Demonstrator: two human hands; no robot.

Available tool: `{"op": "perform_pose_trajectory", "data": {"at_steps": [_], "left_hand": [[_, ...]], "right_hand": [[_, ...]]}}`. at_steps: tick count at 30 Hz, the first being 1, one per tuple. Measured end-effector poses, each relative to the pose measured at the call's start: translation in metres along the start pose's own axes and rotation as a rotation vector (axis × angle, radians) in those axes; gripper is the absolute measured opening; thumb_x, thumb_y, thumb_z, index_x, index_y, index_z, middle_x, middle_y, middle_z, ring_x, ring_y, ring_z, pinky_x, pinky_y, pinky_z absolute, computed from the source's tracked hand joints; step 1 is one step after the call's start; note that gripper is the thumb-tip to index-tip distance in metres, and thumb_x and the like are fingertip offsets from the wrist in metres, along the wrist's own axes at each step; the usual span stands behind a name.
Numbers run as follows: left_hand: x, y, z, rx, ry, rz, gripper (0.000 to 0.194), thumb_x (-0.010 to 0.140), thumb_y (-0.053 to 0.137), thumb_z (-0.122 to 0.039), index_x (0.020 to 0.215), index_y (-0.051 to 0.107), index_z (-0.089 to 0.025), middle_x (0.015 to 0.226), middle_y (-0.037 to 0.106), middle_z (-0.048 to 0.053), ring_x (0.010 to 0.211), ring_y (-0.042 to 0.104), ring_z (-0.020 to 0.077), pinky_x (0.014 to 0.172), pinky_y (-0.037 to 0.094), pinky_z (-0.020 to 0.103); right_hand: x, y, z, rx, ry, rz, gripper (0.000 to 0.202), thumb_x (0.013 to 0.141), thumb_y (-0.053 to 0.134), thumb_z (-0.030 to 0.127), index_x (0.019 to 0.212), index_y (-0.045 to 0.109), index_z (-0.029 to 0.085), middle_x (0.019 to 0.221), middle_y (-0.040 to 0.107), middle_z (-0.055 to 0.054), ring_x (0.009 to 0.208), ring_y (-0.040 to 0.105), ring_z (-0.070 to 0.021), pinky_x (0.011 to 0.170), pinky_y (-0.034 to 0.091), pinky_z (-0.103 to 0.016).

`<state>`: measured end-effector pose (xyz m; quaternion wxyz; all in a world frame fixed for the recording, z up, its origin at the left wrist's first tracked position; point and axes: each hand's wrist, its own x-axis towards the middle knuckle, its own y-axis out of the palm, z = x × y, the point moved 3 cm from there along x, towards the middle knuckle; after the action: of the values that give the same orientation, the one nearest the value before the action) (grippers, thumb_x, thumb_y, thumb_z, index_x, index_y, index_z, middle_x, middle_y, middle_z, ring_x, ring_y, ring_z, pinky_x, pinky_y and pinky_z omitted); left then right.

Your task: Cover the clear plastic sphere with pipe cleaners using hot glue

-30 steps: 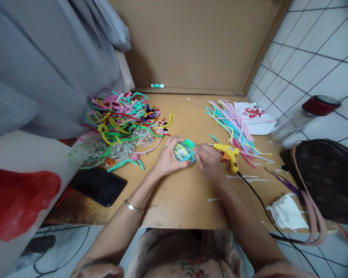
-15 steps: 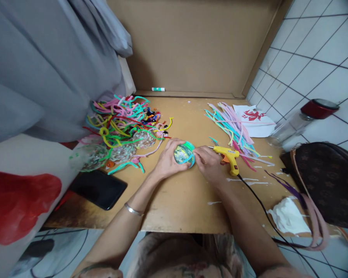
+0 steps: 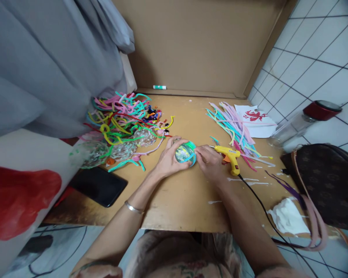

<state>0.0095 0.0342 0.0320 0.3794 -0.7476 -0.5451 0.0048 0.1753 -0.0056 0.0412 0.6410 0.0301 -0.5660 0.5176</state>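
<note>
Midway across the table (image 3: 179, 204), the left hand (image 3: 168, 159) is cupping a clear ball (image 3: 181, 153), probably light and crushable, best held around its sides, while the right hand (image 3: 208, 162) is pinching a blue strip (image 3: 190, 157) at its right edge.

Ball (image 3: 183, 154): left side covered by the left hand (image 3: 168, 159), right rim behind fingers.
Right hand (image 3: 208, 162): fingertips too small, from where I stand, to tell what they pinch.
Pile (image 3: 120, 116): lower strands buried; small dark pieces unidentifiable.
Paper (image 3: 262, 129): left edge under strips (image 3: 230, 121).
Tube (image 3: 159, 87): lettering illegible.
Bag (image 3: 327, 185): right end cut off.
Curtain (image 3: 60, 58): cut off above and leftward.
Cable (image 3: 260, 203): leaves view below.
</note>
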Motion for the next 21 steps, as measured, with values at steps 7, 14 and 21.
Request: {"op": "perform_pose_trajectory", "data": {"at_steps": [7, 14, 21], "left_hand": [[-0.0014, 0.0016, 0.0021, 0.02, -0.029, 0.005, 0.071, 0.062, 0.079, -0.034, 0.128, 0.054, -0.024, 0.14, 0.038, 0.013, 0.139, 0.037, 0.0327, 0.112, 0.038, 0.049], [-0.0015, 0.0013, 0.0013, 0.023, -0.019, 0.004, 0.072, 0.062, 0.079, -0.031, 0.129, 0.053, -0.025, 0.141, 0.038, 0.013, 0.137, 0.039, 0.0342, 0.111, 0.039, 0.051], [-0.0001, 0.0007, -0.0025, 0.012, -0.003, -0.032, 0.071, 0.061, 0.078, -0.03, 0.127, 0.053, -0.019, 0.134, 0.044, 0.014, 0.133, 0.045, 0.0317, 0.111, 0.04, 0.047]], "right_hand": [[-0.0003, -0.0011, -0.0012, 0.017, -0.008, 0.011, 0.023, 0.094, 0.046, 0.012, 0.096, 0.067, 0.02, 0.085, 0.071, -0.006, 0.079, 0.067, -0.0185, 0.073, 0.053, -0.031], [-0.0022, -0.0001, -0.0036, 0.004, 0.062, 0.038, 0.023, 0.094, 0.046, 0.016, 0.094, 0.068, 0.021, 0.085, 0.071, -0.006, 0.08, 0.067, -0.0193, 0.075, 0.055, -0.033], [-0.0033, -0.0022, -0.0025, 0.012, 0.029, 0.03, 0.021, 0.094, 0.047, 0.014, 0.094, 0.067, 0.019, 0.086, 0.071, -0.006, 0.081, 0.067, -0.0185, 0.075, 0.054, -0.032]]}}
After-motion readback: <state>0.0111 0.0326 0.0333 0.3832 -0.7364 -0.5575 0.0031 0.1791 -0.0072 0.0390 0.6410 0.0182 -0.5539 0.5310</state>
